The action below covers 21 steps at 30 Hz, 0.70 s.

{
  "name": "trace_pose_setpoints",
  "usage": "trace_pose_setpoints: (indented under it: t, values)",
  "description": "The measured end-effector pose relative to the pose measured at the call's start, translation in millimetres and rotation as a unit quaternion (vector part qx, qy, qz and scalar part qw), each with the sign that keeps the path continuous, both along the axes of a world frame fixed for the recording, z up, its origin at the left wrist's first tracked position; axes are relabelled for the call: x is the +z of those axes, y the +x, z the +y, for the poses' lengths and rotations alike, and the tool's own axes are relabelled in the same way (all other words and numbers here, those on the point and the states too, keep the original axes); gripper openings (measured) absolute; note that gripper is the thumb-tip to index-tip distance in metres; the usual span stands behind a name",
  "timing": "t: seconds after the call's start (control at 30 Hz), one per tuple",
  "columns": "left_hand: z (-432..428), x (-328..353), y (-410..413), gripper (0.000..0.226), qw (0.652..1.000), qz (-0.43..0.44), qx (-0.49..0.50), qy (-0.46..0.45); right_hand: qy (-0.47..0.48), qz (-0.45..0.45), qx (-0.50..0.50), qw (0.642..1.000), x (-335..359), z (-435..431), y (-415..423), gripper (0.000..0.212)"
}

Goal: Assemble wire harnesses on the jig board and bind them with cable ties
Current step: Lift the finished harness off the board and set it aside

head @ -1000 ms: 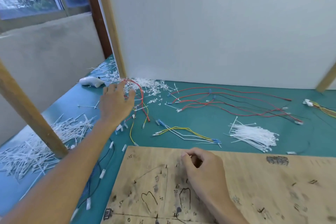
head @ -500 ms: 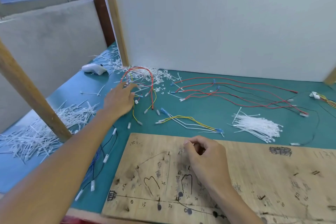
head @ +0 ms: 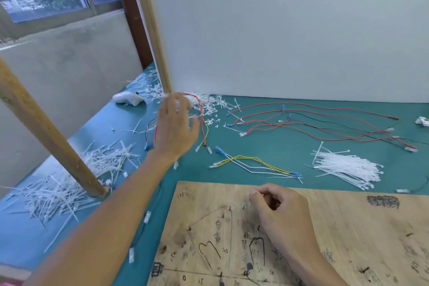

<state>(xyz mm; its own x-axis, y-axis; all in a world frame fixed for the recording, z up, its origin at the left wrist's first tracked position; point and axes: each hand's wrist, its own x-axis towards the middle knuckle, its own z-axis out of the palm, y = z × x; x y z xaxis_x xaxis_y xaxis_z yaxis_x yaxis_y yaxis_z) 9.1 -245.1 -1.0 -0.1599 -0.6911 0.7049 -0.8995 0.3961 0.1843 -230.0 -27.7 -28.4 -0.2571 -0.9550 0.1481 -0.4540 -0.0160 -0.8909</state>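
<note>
Far left: heap of tie offcuts (head: 67, 183) round the foot of a wooden post (head: 46, 128) on the green mat (head: 267, 146), w/ a white hand tool (head: 128, 98) further back. Not needed now.

L hand (head: 176, 128) is up over the mat, back to the camera, fingers pointing away, thumb out to the right. The short wire set (head: 202, 123) (red + yellow, pale terminals at the ends) arcs from the fingertips and drops down the thumb side. More strands show at the hand's left edge. Fingertips are blurred, so can't tell if they pinch the loop or just hook it.

Judgement: step = fetch this set for the board. To do it well:
- Get all strands in one grip near the top of the loop.
- Lift so the terminals clear the offcuts behind and drag none along.
- Bring it over w/o snagging the yellow/white set (head: 253, 165), which lies just beyond the board's far edge.

R hand (head: 284, 213) rests on the jig board (head: 362, 248) by the drawn outlines, fingers curled, thumb tip to index tip. Can't tell if anything's in the pinch. Prob. a good spot to receive the first terminal.

Right: long red/black wires (head: 325, 121) lie spread on the mat. The cable ties (head: 348, 169) sit in a bundle near the board edge, handy for binding.
</note>
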Motion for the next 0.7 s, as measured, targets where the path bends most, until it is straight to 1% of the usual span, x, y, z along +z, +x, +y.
trace_pose_setpoints:
  t: [0.03,0.07,0.1,0.13,0.17,0.2,0.27,0.3,0.43,0.57,0.7]
  values:
    - [3.2,-1.0,-4.5,0.03,0.998,-0.044,-0.038,0.02,0.0,0.001,0.0,1.0,-0.7,-0.3,0.4,0.007]
    - [4.6,-3.0,-7.9,0.032,0.992,-0.084,-0.06,0.07,0.0,0.005,0.0,1.0,-1.2,-0.7,0.8,0.008]
    - [4.9,-5.5,-10.1,0.037,0.981,-0.118,-0.06,0.139,0.002,0.007,-0.001,1.0,-1.5,-1.1,1.1,0.008]
    - [4.2,-9.7,-10.2,0.04,0.97,-0.139,-0.045,0.196,0.003,0.008,-0.002,1.0,-1.5,-1.0,1.4,0.008]
    - [3.5,-13.9,-8.8,0.038,0.962,-0.144,-0.03,0.229,0.004,0.006,-0.003,1.0,-1.5,-0.7,2.0,0.008]
    - [2.9,-16.4,-7.7,0.034,0.961,-0.133,-0.023,0.242,0.004,0.004,-0.003,1.0,-1.3,-0.3,2.1,0.008]
    - [-0.6,-17.7,-4.6,0.024,0.964,-0.108,-0.017,0.243,0.004,0.005,-0.001,1.0,-0.5,0.1,2.8,0.008]
    - [-2.7,-18.0,-2.7,0.023,0.964,-0.101,-0.013,0.246,0.005,0.005,0.0,1.0,-0.7,-0.5,3.6,0.008]
    - [-8.9,-22.3,-1.2,0.035,0.963,-0.07,0.002,0.259,0.013,-0.006,0.0,1.0,0.9,-0.9,2.3,0.008]
    - [-11.9,-21.3,-3.1,0.036,0.96,-0.107,-0.016,0.259,0.012,-0.008,0.002,1.0,3.2,-0.3,3.0,0.011]
    - [-2.0,-5.7,-10.4,0.034,0.962,-0.106,-0.056,0.246,0.02,-0.008,0.0,1.0,4.9,0.0,1.7,0.012]
